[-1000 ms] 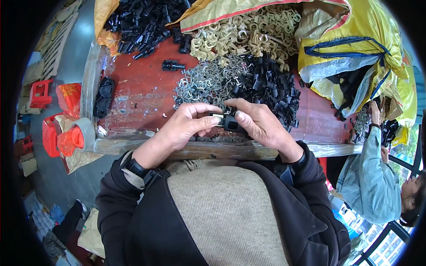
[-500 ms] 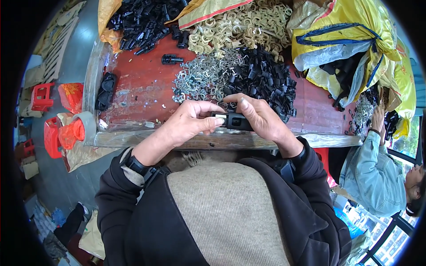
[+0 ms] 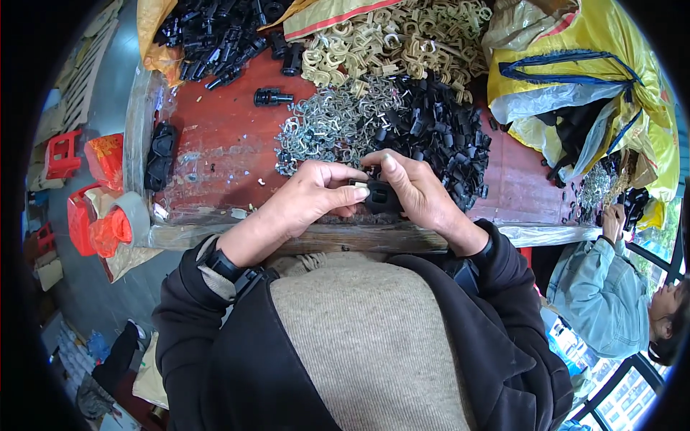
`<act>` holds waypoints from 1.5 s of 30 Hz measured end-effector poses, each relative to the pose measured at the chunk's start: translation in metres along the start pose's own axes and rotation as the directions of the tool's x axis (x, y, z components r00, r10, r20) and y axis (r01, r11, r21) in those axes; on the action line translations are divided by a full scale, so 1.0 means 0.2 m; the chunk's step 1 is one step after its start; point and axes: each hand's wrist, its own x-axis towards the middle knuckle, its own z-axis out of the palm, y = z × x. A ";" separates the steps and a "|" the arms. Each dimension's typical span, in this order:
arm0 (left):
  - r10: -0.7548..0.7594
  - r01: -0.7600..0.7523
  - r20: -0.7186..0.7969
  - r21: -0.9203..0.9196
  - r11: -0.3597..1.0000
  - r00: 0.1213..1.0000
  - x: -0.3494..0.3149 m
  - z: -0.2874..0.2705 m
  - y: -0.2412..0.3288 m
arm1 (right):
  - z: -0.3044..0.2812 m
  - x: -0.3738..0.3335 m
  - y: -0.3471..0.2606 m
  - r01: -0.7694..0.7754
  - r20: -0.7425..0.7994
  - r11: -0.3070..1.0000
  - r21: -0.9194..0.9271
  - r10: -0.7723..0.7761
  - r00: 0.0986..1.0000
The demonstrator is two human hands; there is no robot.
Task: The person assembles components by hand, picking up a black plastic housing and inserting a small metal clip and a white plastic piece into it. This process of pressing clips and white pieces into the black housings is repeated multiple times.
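Note:
Above the front edge of the red table point(image 3: 208, 140), both my hands hold one black plastic part point(image 3: 383, 198) with an oblong opening in its side. My left hand point(image 3: 305, 192) pinches its left end between thumb and fingers, where a small pale piece shows by the thumb. My right hand point(image 3: 425, 192) is closed round the right end, thumb raised along it and fingers on the far side. Just beyond the hands lie a pile of small silvery metal clips point(image 3: 323, 126) and a pile of small black plastic pieces point(image 3: 442, 136).
Farther back are a heap of beige plastic clips point(image 3: 395, 39) and black cylindrical parts point(image 3: 215, 43). One black part point(image 3: 273, 97) lies alone. A black case-like object point(image 3: 160, 154) rests at the left edge. Yellow sacks point(image 3: 568, 65) stand right, near a co-worker point(image 3: 600, 287). Red stools point(image 3: 65, 154) stand left.
The black part has turned and tilted between my hands, so less of its length shows. Both hands stay on it. The view has shifted slightly.

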 end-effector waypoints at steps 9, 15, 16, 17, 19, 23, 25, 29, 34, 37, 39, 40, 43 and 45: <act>0.059 -0.064 -0.040 -0.155 0.986 0.997 -0.04 0.06 -0.01 | -0.03 -0.06 -0.03 0.299 0.020 0.942 -0.155 -0.300 0.954; 0.116 -0.117 -0.019 -0.127 0.985 0.993 -0.09 0.11 -0.01 | 0.04 -0.10 -0.02 0.460 0.119 0.878 0.130 -0.474 0.872; 0.120 -0.123 -0.027 -0.129 0.984 0.992 -0.09 0.11 -0.01 | 0.05 -0.10 -0.02 0.469 0.114 0.871 0.143 -0.486 0.867; 0.125 -0.128 -0.033 -0.132 0.983 0.992 -0.09 0.12 -0.01 | 0.05 -0.10 -0.02 0.478 0.110 0.864 0.156 -0.496 0.861; 0.130 -0.134 -0.040 -0.133 0.982 0.991 -0.09 0.13 -0.01 | 0.03 -0.10 -0.02 0.451 0.125 0.872 0.191 -0.478 0.870; 0.115 -0.114 -0.006 -0.187 0.976 0.993 -0.08 0.13 -0.01 | 0.02 -0.09 -0.01 0.344 0.127 0.885 0.315 -0.398 0.908; 0.195 -0.182 0.040 -0.210 0.961 0.980 -0.05 0.12 -0.03 | 0.02 -0.08 -0.02 0.253 0.071 0.872 0.419 -0.309 0.948; 0.203 -0.190 0.030 -0.245 0.951 0.979 -0.01 0.10 -0.04 | 0.05 -0.02 0.06 0.382 -0.055 0.830 0.407 -0.395 0.917; 0.193 -0.173 0.041 -0.298 0.939 0.980 0.01 0.09 -0.01 | 0.04 0.01 0.07 0.361 -0.071 0.827 0.431 -0.368 0.927; 0.195 -0.179 0.027 -0.288 0.941 0.980 0.02 0.09 -0.01 | 0.03 0.00 0.05 0.251 -0.050 0.836 0.488 -0.261 0.964; 0.200 -0.186 0.021 -0.278 0.942 0.980 0.01 0.09 -0.02 | 0.04 -0.01 0.05 0.264 -0.061 0.830 0.491 -0.269 0.961; 0.193 -0.184 0.007 -0.271 0.945 0.981 0.00 0.10 -0.02 | 0.04 -0.01 0.05 0.273 -0.069 0.825 0.495 -0.276 0.959; 0.187 -0.186 -0.020 -0.248 0.951 0.982 -0.03 0.12 -0.03 | 0.04 -0.04 0.02 0.311 -0.104 0.819 0.482 -0.299 0.948; 0.197 -0.203 -0.052 -0.264 0.943 0.979 -0.04 0.14 -0.05 | 0.05 -0.07 0.00 0.343 -0.141 0.818 0.461 -0.314 0.939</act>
